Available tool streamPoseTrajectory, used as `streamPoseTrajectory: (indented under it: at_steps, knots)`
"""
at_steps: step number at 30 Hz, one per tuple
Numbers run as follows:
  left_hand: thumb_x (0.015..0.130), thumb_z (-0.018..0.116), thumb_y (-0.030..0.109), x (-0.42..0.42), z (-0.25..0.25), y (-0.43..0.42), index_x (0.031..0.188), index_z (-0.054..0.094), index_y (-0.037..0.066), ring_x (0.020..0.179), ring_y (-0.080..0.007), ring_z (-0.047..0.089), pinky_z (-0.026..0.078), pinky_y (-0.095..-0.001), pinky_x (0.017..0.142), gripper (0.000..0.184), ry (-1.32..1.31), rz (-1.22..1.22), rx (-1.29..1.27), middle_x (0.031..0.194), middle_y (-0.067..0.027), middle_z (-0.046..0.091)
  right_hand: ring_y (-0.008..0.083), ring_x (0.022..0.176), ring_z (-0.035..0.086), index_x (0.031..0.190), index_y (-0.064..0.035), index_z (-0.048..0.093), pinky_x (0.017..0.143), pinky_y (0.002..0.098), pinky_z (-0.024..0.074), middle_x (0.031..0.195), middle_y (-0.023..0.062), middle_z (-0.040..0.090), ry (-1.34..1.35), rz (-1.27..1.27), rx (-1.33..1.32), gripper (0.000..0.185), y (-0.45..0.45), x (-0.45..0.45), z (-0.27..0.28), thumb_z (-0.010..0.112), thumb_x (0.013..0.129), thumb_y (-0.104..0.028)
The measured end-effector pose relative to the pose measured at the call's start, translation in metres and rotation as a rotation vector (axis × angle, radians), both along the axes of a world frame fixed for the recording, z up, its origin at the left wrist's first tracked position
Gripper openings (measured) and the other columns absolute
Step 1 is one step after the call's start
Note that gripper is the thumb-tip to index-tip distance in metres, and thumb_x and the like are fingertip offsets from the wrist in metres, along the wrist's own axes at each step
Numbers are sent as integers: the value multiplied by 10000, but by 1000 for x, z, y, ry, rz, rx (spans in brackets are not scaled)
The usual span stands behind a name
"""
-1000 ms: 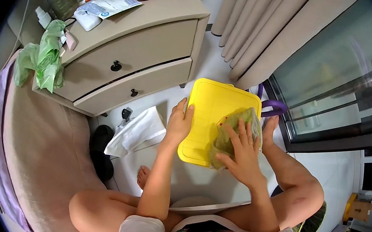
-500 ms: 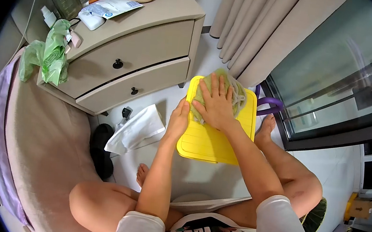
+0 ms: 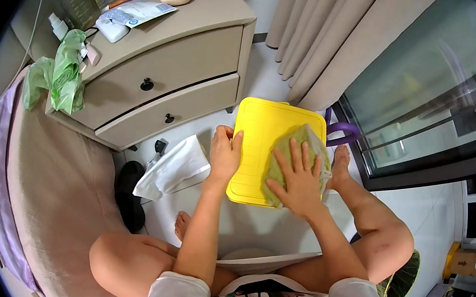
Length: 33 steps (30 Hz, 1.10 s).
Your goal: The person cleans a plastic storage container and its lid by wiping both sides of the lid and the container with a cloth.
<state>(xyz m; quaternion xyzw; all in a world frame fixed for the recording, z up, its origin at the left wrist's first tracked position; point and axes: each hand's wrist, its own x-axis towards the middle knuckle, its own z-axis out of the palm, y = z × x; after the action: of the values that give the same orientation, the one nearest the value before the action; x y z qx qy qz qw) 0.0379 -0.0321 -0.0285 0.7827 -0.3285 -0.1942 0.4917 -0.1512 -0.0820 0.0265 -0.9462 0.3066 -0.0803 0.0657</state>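
"Where is the cloth (image 3: 305,133) placed?"

"It is spread over the right half of the yellow lid (image 3: 251,162), and the near right corner is covered by it"

"And how is the lid held?"

"Its left edge is gripped by the left hand (image 3: 224,157), with the thumb set at the rim. The right hand (image 3: 302,192), apart from the left, is laid on the cloth with its fingers spread"

"Is anything seen beside the lid?"

"A purple loop (image 3: 342,133) is seen just beside its right edge, near the far right corner"

"What is carried by the chest of drawers (image 3: 193,52)?"

"On its surface (image 3: 209,13), a green bag (image 3: 69,73) is draped over the front left corner, a packet (image 3: 139,14) is laid near the middle, and a bottle (image 3: 78,4) is stood by the back edge"
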Motion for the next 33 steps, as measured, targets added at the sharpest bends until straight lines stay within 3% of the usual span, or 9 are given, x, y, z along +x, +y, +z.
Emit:
streamPoseTrajectory:
  at_steps: [1, 4, 8, 10, 19, 23, 26, 33]
  knots:
    - [886, 497, 245, -1, 5, 1, 913, 482, 4, 924, -360, 523, 400, -446, 780, 243, -85, 37, 63, 943, -207, 568, 399, 1326, 159, 1341, -178, 375, 1013, 609, 100, 1457, 152, 179, 1, 2, 2, 638, -7, 4, -2, 509, 800, -488]
    - [883, 505, 240, -3, 11, 2, 829, 448, 9, 829, -374, 551, 410, -472, 696, 244, -189, 23, 135, 839, -212, 573, 413, 1317, 166, 1345, -149, 365, 1010, 611, 109, 1455, 163, 174, -50, -64, -99, 643, -34, 24, -13, 489, 813, -488]
    - [885, 497, 233, -6, 19, 2, 833, 459, 6, 726, -396, 560, 419, -481, 628, 237, -119, 10, 165, 750, -212, 576, 409, 1315, 173, 1341, -151, 371, 1026, 582, 139, 1445, 163, 194, -148, -43, -146, 620, -49, 67, -27, 479, 824, -475]
    - [888, 490, 223, -7, 15, 1, 821, 464, 6, 661, -415, 551, 416, -487, 594, 229, -216, 54, 83, 697, -216, 567, 404, 1316, 174, 1340, -148, 371, 1030, 573, 143, 1445, 161, 195, -165, 20, -128, 609, -42, 81, -31, 480, 829, -459]
    - [884, 493, 211, -6, 15, 3, 827, 476, 13, 690, -401, 561, 427, -479, 589, 207, -208, 52, 101, 757, -208, 574, 364, 1326, 181, 1366, -154, 319, 1058, 510, 159, 1451, 122, 203, -49, 260, 25, 577, 5, 35, -5, 470, 854, -371]
    - [883, 498, 218, -9, 21, 5, 842, 479, 21, 686, -392, 568, 439, -477, 595, 202, -324, 52, 170, 773, -194, 575, 339, 1334, 178, 1374, -176, 309, 1067, 494, 134, 1457, 97, 205, 22, 171, 115, 589, 16, -6, 3, 484, 844, -366]
    - [884, 497, 225, -12, 24, 6, 862, 476, 26, 691, -388, 573, 448, -475, 598, 201, -385, 65, 203, 777, -186, 573, 352, 1336, 166, 1383, -167, 295, 1063, 508, 119, 1456, 127, 195, 2, -36, 47, 625, 7, -19, 1, 494, 832, -385]
    - [887, 489, 206, -19, 24, 12, 879, 467, 23, 708, -399, 577, 450, -481, 606, 185, -363, 115, 163, 781, -199, 584, 375, 1330, 168, 1375, -107, 296, 1055, 523, 130, 1448, 158, 200, -168, -96, -13, 654, -17, 46, -25, 496, 826, -399]
